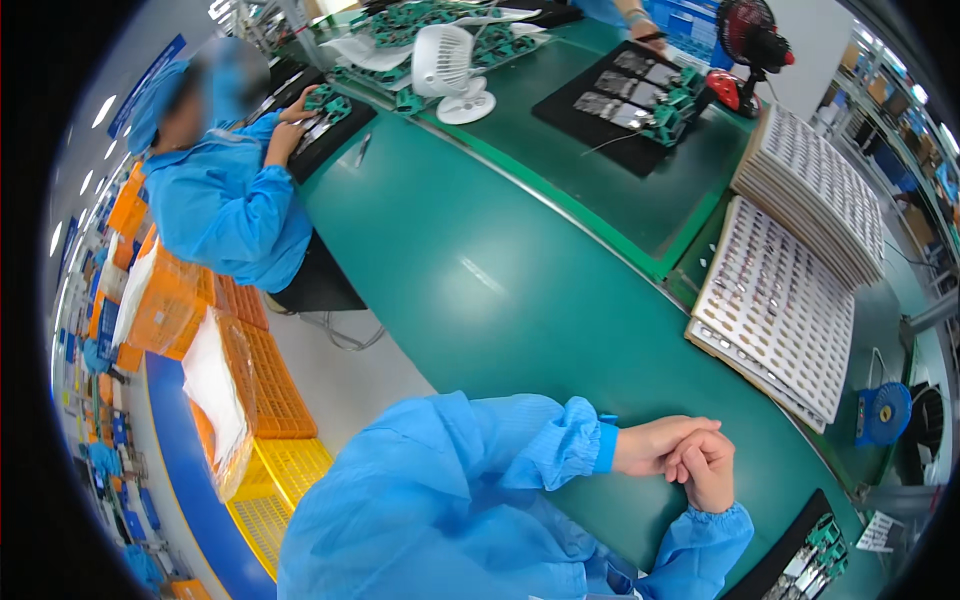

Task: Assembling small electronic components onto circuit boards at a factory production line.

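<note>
My left hand and my right hand are clasped together above the green tabletop. The fingers of the right hand curl over the left, and part of each hand is hidden by the other. No object shows between them. Blue sleeves with gathered cuffs cover both forearms. Nearest to my right hand, at the lower right, lies a black mat carrying green parts and silvery pieces, partly cut off by the picture's edge.
White trays with rows of small parts are stacked at right, near a blue reel. A white fan and a black-and-red fan stand farther back. One co-worker handles green parts at left; another's hand reaches in. Orange crates stand left.
</note>
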The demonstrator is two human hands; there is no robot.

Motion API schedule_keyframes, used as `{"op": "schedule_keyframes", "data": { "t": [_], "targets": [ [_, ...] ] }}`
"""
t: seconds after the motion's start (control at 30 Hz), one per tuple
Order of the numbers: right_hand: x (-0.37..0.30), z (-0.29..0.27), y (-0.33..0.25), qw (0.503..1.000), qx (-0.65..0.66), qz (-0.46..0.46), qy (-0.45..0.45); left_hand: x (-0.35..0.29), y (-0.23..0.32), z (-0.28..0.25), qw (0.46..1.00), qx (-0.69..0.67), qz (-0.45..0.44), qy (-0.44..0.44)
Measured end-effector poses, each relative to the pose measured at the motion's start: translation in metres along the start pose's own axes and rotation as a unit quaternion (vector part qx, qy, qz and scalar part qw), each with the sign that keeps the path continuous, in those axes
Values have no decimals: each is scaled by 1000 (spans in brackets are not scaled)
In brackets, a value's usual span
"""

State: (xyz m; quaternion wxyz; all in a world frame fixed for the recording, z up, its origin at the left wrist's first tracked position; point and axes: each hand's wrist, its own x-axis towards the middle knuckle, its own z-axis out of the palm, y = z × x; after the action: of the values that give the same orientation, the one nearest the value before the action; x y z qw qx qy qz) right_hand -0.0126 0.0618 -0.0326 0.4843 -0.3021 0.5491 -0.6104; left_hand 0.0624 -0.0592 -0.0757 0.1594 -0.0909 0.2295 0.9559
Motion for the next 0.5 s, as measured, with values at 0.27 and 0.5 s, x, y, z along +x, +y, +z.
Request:
{"op": "schedule_keyframes", "data": {
  "t": [0.27,0.5],
  "targets": [
    [0,-3,10,997,-12,43,-70,-43,38,27,968,243,30,48],
    [8,8,-5,996,9,69,-54,-106,172,6,701,588,327,237]
  ]
}}
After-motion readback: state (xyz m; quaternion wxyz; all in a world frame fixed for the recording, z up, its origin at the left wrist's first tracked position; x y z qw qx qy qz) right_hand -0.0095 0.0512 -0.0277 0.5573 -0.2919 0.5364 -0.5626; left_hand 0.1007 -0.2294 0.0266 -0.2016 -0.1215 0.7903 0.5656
